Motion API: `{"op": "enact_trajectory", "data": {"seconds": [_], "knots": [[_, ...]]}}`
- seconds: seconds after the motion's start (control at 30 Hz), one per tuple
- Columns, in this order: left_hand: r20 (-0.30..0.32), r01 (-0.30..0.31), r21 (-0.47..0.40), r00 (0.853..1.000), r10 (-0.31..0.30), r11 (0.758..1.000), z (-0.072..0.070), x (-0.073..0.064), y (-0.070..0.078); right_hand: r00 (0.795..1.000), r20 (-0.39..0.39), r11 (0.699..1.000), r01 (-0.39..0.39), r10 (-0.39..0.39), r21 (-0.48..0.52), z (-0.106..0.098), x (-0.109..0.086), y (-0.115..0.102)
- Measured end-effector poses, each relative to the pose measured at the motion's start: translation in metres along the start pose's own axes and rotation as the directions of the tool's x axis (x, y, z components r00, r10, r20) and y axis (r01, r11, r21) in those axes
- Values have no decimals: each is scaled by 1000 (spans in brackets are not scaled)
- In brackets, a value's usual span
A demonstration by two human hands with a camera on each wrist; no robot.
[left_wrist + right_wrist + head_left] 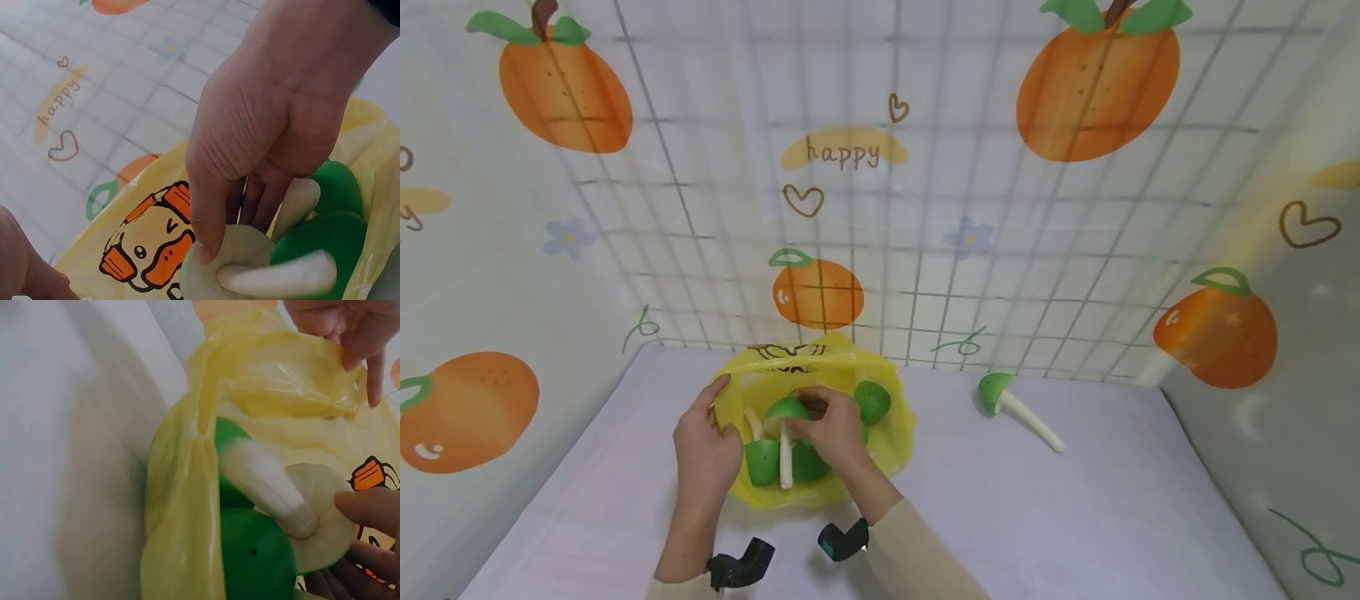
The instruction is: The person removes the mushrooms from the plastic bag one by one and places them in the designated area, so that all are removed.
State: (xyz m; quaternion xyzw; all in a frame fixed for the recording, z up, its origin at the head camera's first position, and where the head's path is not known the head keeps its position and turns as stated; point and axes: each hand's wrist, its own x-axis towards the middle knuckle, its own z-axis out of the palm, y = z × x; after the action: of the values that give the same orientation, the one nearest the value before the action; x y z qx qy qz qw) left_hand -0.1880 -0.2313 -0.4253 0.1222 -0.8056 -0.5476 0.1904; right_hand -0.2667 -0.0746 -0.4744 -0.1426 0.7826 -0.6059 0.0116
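A yellow plastic bag [891, 450] lies open on the table, holding several mushrooms with green caps and white stems. My left hand [703, 446] grips the bag's left rim; in the right wrist view the left hand [344, 325] shows at the top. Over the bag's mouth, my right hand [835, 425] pinches a green-capped mushroom [786, 454] by its cap, stem toward me. The left wrist view shows the right hand [262, 119] with its thumb on the pale underside of the mushroom's cap [240, 247]. Other mushrooms [763, 462] lie beneath and beside it, partly hidden.
Another green-capped mushroom [1030, 421] lies on the white table [1037, 517], right of the bag. Behind the table stands a wire grid covered with an orange-printed sheet [925, 200]. Printed side walls [1262, 467] bound the space.
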Motion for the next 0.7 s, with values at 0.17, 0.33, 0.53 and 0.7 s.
{"op": "enact_trajectory", "data": {"seconds": [0.17, 0.33, 0.53, 0.7], "knots": [[3, 1, -8, 1000, -1, 1000, 0, -1, 1, 999, -34, 1000, 21, -21, -19, 0, 0, 1], [9, 3, -13, 1000, -3, 1000, 0, -2, 1, 996, -50, 993, 62, -67, -103, 2, 0, 0], [16, 9, -6, 1000, -9, 1000, 0, -1, 0, 988, -41, 964, 133, -146, -229, 5, -2, 1], [15, 11, 7, 1000, -11, 1000, 1, -1, 0, 982, -78, 952, 147, -174, -269, 7, -3, 1]]}}
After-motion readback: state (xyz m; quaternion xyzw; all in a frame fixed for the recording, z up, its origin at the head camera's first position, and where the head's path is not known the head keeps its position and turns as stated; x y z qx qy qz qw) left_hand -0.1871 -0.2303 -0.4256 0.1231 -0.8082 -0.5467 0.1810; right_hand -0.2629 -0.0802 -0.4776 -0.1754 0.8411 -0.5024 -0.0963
